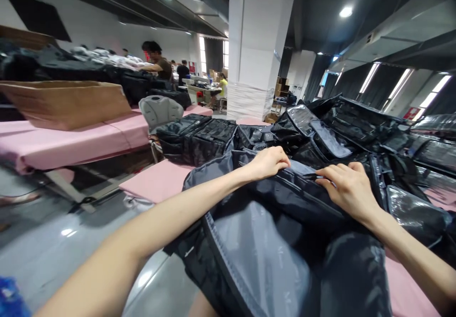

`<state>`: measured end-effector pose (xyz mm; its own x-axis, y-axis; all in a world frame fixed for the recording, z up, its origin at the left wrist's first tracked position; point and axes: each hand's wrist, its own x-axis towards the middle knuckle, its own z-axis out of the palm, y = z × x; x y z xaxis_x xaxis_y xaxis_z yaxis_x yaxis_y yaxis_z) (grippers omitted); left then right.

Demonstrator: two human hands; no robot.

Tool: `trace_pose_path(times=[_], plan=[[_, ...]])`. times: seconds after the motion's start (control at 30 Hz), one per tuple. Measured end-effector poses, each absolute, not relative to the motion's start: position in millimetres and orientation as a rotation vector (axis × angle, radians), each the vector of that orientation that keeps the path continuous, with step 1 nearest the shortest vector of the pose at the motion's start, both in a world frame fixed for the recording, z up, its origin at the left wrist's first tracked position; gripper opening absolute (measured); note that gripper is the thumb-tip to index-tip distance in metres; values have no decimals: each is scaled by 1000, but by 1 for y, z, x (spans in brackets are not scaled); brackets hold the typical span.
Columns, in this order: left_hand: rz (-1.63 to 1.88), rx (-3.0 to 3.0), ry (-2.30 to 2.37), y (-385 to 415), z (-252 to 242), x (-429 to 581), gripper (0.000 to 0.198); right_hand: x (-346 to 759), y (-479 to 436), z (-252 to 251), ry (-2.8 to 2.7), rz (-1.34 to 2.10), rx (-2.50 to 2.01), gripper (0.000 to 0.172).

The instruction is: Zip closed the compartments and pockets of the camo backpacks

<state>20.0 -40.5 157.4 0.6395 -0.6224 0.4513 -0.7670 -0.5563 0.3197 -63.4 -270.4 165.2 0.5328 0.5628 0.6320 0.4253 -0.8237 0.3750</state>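
Note:
In front of me a large black bag gapes open, showing its grey printed lining and a zipper tape along the edge. My left hand is closed on the far rim, fingers curled over the fabric. To its right, my right hand pinches the same rim near a small dark piece that may be a zipper pull. A strip of grey-blue lining shows between the two hands. The fingertips of my left hand are partly hidden behind the rim.
More black bags are heaped behind and to the right, some in clear plastic. A pink-covered table with a cardboard box stands at left, beside a grey chair. A white pillar rises behind; several people work farther back.

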Motion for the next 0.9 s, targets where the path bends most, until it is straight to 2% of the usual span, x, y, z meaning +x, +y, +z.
trace_pose_path(times=[0.17, 0.43, 0.9], plan=[[529, 2285, -1167, -58, 153, 5, 23, -64, -276, 165, 871, 1188, 2504, 15], [461, 1923, -1308, -59, 147, 9, 7, -79, -278, 171, 934, 1283, 2495, 12], [387, 1959, -1414, -52, 153, 17, 13, -83, -271, 171, 950, 1200, 2289, 15]])
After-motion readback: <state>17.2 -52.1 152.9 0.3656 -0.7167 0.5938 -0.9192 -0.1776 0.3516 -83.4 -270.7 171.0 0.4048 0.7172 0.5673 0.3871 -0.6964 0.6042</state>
